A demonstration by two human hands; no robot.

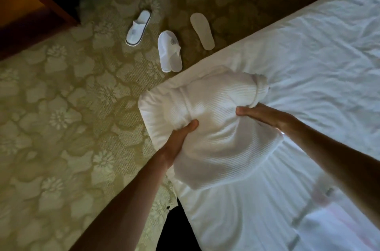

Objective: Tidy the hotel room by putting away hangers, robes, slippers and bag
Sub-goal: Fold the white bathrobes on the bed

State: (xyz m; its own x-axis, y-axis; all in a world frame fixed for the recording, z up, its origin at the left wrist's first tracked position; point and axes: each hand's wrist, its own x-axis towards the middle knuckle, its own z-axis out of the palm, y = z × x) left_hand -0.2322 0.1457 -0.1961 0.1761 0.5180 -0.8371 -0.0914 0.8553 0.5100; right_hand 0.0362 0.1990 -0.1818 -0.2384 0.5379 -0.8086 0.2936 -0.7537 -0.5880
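A white bed (308,55) fills the right side, beside a flowered carpet (51,117). At the bed's corner lies a bundled white robe (216,127). The left hand (181,135) and right hand (265,115) both clutch it, fingers closed into the cloth. Well apart on the carpet lie slippers (170,51): one single, one stacked pair, one sole-up.

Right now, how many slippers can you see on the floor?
3: one upright slipper farthest left, one by the bed corner, one flipped sole-up to its right. A fourth may be hidden.
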